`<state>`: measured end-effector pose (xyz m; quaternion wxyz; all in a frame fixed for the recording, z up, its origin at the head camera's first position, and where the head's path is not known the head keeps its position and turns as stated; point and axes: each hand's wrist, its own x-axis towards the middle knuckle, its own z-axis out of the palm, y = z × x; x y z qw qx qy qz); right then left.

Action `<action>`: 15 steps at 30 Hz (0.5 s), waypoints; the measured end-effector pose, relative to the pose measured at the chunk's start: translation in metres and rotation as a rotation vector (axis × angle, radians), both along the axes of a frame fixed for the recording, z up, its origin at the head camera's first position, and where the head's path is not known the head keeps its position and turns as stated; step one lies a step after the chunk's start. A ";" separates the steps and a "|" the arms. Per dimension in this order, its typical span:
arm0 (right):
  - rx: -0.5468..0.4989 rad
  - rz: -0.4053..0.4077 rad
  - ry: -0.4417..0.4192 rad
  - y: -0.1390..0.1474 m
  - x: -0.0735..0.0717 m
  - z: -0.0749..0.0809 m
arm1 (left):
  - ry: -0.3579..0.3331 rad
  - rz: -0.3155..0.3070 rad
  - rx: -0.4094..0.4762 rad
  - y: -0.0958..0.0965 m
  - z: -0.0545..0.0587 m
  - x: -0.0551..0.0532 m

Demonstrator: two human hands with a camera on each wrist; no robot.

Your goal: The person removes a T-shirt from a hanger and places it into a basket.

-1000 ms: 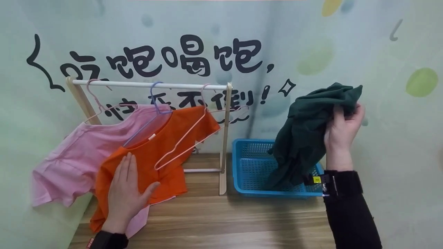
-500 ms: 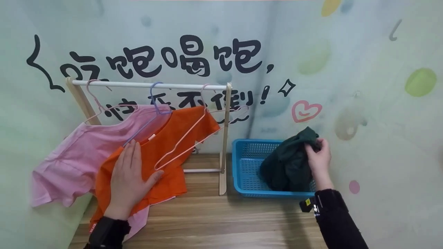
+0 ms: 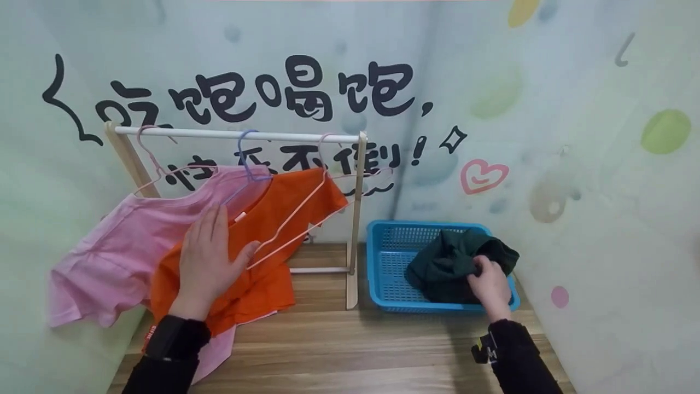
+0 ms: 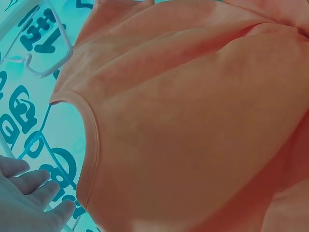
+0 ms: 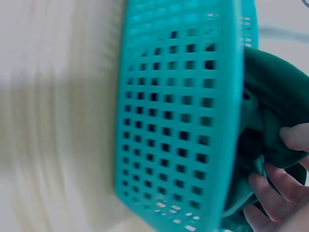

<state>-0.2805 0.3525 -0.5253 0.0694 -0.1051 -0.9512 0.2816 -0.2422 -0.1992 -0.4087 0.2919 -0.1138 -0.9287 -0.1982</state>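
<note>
Some room, basket rim to garment

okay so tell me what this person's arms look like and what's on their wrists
The left sleeve is black, with a dark left wristband and a small red tag with pale markings beside it. The right sleeve is also black; the dark right wristband carries a small black device with a yellow patch. Left grip and right grip wear no gloves.
</note>
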 end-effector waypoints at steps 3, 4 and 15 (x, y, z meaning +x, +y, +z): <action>0.052 0.017 -0.048 0.001 0.003 -0.007 | -0.007 -0.005 0.013 0.000 0.003 -0.005; 0.063 0.022 -0.066 0.002 0.004 -0.008 | -0.012 -0.005 0.015 0.000 0.004 -0.007; 0.128 0.275 -0.190 -0.004 0.009 -0.009 | -0.121 0.027 -0.014 0.009 0.018 -0.025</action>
